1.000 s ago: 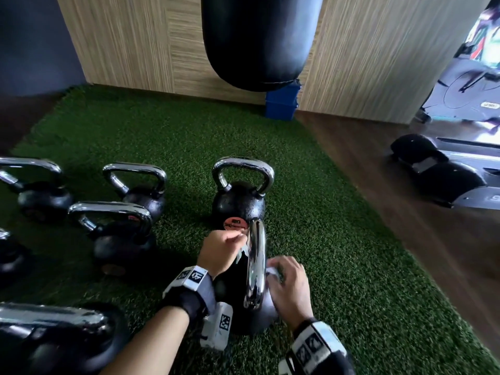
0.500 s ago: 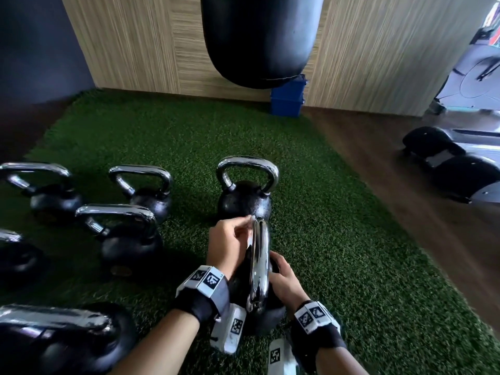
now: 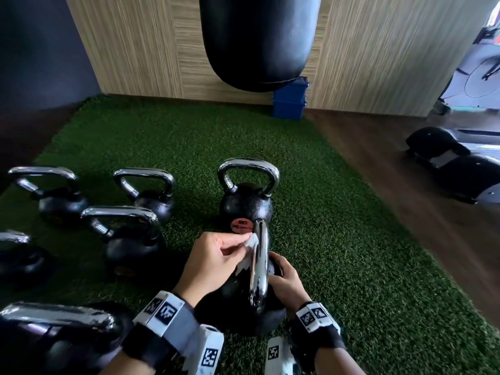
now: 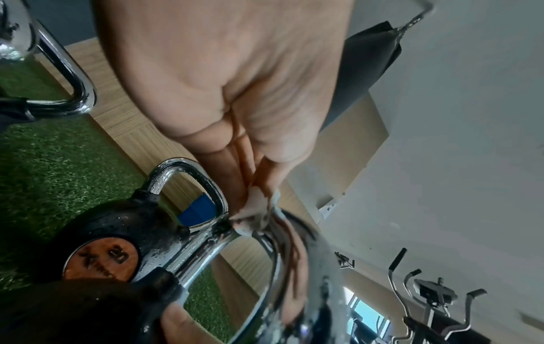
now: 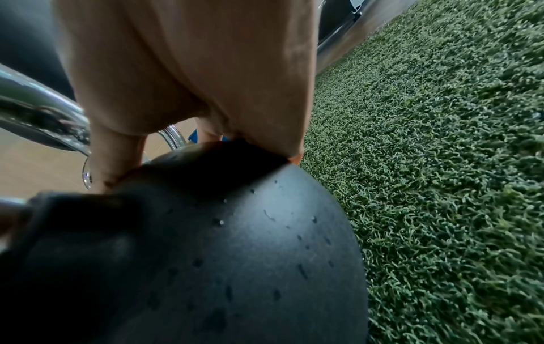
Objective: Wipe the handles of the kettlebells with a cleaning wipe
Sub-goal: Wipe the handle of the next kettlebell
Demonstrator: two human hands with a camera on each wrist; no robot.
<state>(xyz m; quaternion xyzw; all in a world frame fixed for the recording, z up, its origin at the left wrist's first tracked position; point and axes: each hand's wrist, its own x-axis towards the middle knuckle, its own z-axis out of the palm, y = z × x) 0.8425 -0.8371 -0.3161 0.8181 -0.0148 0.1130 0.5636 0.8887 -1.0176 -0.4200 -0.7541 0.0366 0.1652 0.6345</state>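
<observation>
On the left of the turf (image 3: pixel 338 239) several kettlebells are seen standing untouched, their chrome handles upright; whether they were already wiped cannot be told. Nearer the middle, the left hand (image 3: pixel 213 262) is curled around a white wipe (image 3: pixel 250 243), which is pinched between thumb and fingertips and pressed against the left side of the handle (image 3: pixel 259 266) of the near kettlebell (image 3: pixel 238 315). Compared with half a second ago, the wipe is now seen lower on the bar, just under its far bend, so it is judged that the stroke is being drawn along the handle toward the person and that this handle is only partly done. The handle is bright chrome, and small drops are visible on it in the left wrist view, so it looks wet and probably slippery. Behind it stands another kettlebell (image 3: pixel 245 204) with a round reddish label. On the right, the right hand (image 3: pixel 285 280) has moved from beside the bar onto the black ball, where the fingers are laid curved over it, steadying the weight.
</observation>
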